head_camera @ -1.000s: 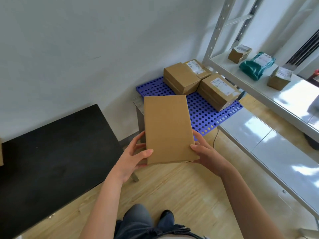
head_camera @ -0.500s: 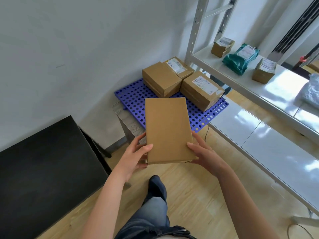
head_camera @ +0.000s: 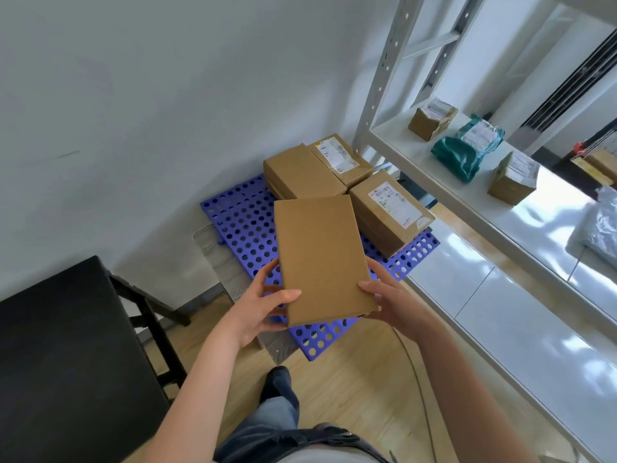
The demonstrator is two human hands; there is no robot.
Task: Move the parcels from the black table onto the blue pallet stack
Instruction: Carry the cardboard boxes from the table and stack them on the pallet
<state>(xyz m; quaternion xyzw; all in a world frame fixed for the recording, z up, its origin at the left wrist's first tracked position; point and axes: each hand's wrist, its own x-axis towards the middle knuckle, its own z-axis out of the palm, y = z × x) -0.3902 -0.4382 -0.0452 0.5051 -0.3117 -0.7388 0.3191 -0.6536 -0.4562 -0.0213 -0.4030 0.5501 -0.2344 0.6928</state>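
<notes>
While three parcels (head_camera: 302, 173) already sit on the blue pallet stack (head_camera: 247, 225), one more flat brown parcel (head_camera: 320, 259) is held up just over its near part, not set down yet. The left hand (head_camera: 263, 305) grips one bottom corner and the right hand (head_camera: 394, 302) grips the other. Only part of the black table (head_camera: 66, 355) shows, so I cannot tell how many are left there.

Under the held parcel (head_camera: 320, 259) most fingers of the left hand (head_camera: 263, 309) and right hand (head_camera: 394, 302) are hidden from us, as is the middle of the blue pallet (head_camera: 247, 225). The black table (head_camera: 66, 362) runs off the left and bottom edges. We cannot read the print on the labelled box (head_camera: 389, 208).
</notes>
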